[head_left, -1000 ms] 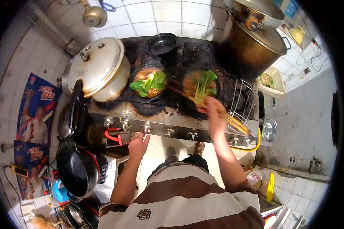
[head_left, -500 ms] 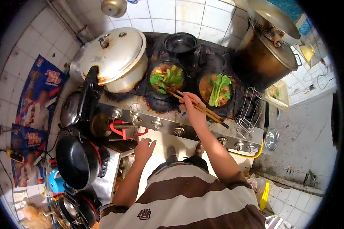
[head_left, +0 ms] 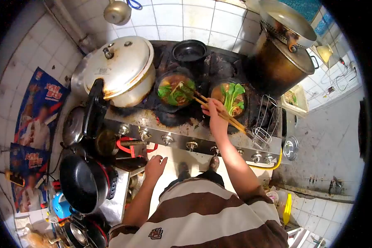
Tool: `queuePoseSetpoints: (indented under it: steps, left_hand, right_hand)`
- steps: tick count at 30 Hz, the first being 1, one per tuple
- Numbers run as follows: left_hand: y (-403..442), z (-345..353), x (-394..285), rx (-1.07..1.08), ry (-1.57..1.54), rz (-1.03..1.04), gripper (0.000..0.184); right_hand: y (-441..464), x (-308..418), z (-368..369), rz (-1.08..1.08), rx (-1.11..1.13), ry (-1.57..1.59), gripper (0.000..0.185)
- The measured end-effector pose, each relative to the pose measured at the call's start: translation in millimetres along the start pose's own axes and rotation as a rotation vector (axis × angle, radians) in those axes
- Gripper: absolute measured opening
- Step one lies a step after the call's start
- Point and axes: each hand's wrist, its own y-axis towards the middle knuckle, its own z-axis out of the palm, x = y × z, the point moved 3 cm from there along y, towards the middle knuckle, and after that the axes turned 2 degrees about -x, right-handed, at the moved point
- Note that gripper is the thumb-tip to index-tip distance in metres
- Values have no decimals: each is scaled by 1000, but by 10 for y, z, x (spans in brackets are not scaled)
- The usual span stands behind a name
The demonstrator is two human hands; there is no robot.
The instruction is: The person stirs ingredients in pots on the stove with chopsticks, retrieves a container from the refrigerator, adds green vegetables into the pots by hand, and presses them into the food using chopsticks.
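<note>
My right hand point(head_left: 216, 113) grips a pair of long wooden chopsticks point(head_left: 235, 123). Their far tips reach into the left black clay pot point(head_left: 172, 108), among leafy greens point(head_left: 174, 98) in brown broth. Just right of the hand sits a second black pot point(head_left: 244, 108) on the stove. Long-stemmed bok choy point(head_left: 234, 96) lies across the top of its food. Low in front of the stove, my left hand point(head_left: 155, 166) hangs with fingers loosely apart and nothing in it. A red-handled item point(head_left: 132, 147) is nearest to it.
A big lidded pressure cooker point(head_left: 120, 70) stands at the stove's left, its black handle jutting forward. An empty black bowl point(head_left: 189, 51) sits behind the pots. To the right are a tall stained stockpot point(head_left: 283, 58) and a wire rack point(head_left: 264, 122). A black wok point(head_left: 82, 182) is at lower left.
The chopsticks have moved into the left pot, and its greens now lie lower and more mixed into the broth. My left hand stays about where it was. The view has shifted slightly.
</note>
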Motion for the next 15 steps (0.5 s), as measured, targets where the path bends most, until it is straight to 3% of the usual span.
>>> queuePoseSetpoints:
  steps: [9, 15]
  left_hand:
    - [12, -15, -183, 1, -5, 73, 34]
    - [-191, -250, -898, 47, -213, 388, 21]
  right_hand:
    - [-106, 106, -183, -35, -6, 40, 25]
    - [-144, 163, -124, -11, 59, -98, 24]
